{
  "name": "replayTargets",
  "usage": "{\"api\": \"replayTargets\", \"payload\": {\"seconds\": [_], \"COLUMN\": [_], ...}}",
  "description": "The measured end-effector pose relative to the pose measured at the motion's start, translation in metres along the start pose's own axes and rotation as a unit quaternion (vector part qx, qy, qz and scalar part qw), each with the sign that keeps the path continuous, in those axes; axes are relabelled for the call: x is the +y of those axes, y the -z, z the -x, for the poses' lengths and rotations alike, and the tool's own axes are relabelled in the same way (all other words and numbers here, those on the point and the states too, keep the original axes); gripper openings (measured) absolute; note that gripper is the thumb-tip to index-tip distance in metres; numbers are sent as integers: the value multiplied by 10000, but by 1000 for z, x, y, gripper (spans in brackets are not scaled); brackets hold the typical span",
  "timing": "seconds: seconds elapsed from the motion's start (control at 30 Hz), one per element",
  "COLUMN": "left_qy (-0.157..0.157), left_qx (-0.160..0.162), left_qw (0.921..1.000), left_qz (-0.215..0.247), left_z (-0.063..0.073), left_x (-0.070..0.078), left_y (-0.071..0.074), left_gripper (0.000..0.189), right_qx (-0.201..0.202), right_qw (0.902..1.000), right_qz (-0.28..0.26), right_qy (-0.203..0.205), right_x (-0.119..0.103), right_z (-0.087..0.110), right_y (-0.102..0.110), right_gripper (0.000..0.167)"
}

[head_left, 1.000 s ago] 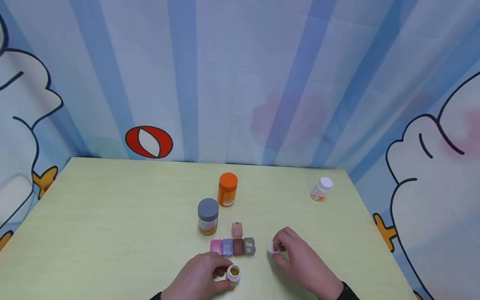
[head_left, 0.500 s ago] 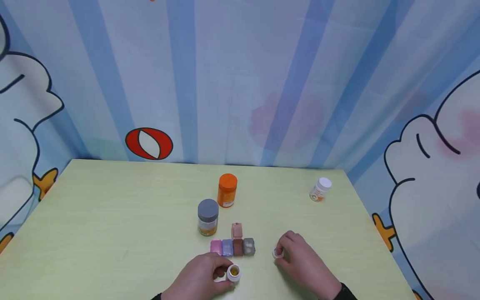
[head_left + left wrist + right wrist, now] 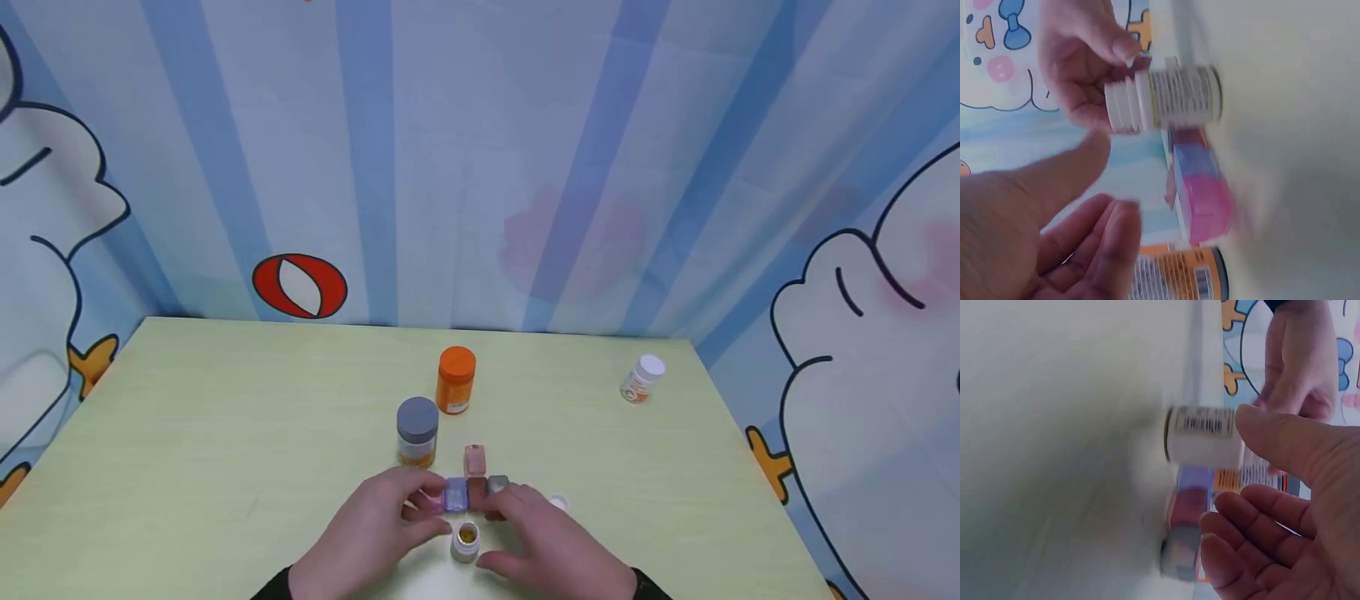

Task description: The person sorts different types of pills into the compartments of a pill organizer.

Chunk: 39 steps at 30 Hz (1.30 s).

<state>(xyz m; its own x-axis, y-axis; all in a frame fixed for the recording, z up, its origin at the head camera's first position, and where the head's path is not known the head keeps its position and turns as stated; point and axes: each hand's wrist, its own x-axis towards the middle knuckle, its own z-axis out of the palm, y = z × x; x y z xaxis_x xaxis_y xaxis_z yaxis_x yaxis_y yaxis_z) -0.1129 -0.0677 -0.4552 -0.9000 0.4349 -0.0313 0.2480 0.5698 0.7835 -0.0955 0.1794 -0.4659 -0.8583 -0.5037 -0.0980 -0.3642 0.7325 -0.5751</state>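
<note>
A small white pill bottle (image 3: 465,547), uncapped and showing yellow contents at its mouth, stands upright on the table between my hands. My left hand (image 3: 375,521) is on its left, thumb and fingers apart with nothing between them. To its right is my right hand (image 3: 551,542), fingers spread from the thumb; in the right wrist view the thumb tip is right at the bottle (image 3: 1204,436). Just behind the bottle, small coloured boxes stand in a row: blue (image 3: 456,494), brown (image 3: 477,492), grey (image 3: 498,483) and a partly hidden pink one (image 3: 1207,209). A pale pink box (image 3: 475,459) sits behind the brown one.
The white cap (image 3: 558,502) lies on the table beyond my right hand. A grey-lidded jar (image 3: 417,429) and an orange bottle (image 3: 455,381) stand behind the boxes. Another white-capped bottle (image 3: 642,378) is at the back right. A patterned curtain (image 3: 465,167) hangs behind the table.
My right hand has set the white cap down on the table and moved left to the bottle. My left hand has let go of the bottle and drawn back to the left.
</note>
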Motion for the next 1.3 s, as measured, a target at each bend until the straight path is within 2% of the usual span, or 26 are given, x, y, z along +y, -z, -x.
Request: {"api": "replayTargets", "payload": {"seconds": [0.13, 0.27, 0.33, 0.4, 0.5, 0.57, 0.7, 0.8, 0.93, 1.07, 1.17, 1.3], "left_qy": [-132, -237, -297, -361, -392, -388, -362, -317, -221, -205, -187, -134], "left_qx": [483, 529, 535, 587, 654, 700, 758, 756, 716, 692, 672, 635], "left_qw": [9969, 9920, 9900, 9882, 9868, 9865, 9867, 9875, 9894, 9904, 9905, 9908], "left_qz": [-600, -1126, -1268, -1368, -1432, -1430, -1395, -1344, -1241, -1181, -1185, -1190], "left_z": [-4, -7, -8, -8, -7, -7, -7, -7, -9, -9, -9, -10], "left_x": [-4, -10, -13, -16, -19, -20, -21, -21, -21, -21, -21, -21], "left_y": [-3, -10, -12, -14, -16, -16, -17, -17, -17, -16, -16, -15], "left_gripper": [39, 43, 43, 41, 40, 38, 34, 33, 32, 30, 31, 32], "right_qx": [-47, 212, 252, 222, 286, 499, 1112, 1305, 1118, 905, 899, 1010], "right_qw": [9996, 9974, 9973, 9986, 9994, 9984, 9912, 9871, 9886, 9865, 9834, 9838], "right_qz": [11, 328, 371, 279, 188, 261, 712, 921, 1011, 1365, 1557, 1450], "right_qy": [262, 600, 587, 389, 68, -11, 72, 99, 10, 93, 234, 286], "right_x": [-5, -7, -9, -11, -12, -9, 1, 9, 15, 18, 18, 17], "right_z": [-6, -7, -5, -3, 0, 1, -2, -6, -13, -19, -22, -23], "right_y": [-9, -14, -14, -11, -2, 5, 14, 17, 18, 15, 12, 11], "right_gripper": [42, 36, 32, 29, 26, 28, 30, 33, 38, 40, 43, 43]}}
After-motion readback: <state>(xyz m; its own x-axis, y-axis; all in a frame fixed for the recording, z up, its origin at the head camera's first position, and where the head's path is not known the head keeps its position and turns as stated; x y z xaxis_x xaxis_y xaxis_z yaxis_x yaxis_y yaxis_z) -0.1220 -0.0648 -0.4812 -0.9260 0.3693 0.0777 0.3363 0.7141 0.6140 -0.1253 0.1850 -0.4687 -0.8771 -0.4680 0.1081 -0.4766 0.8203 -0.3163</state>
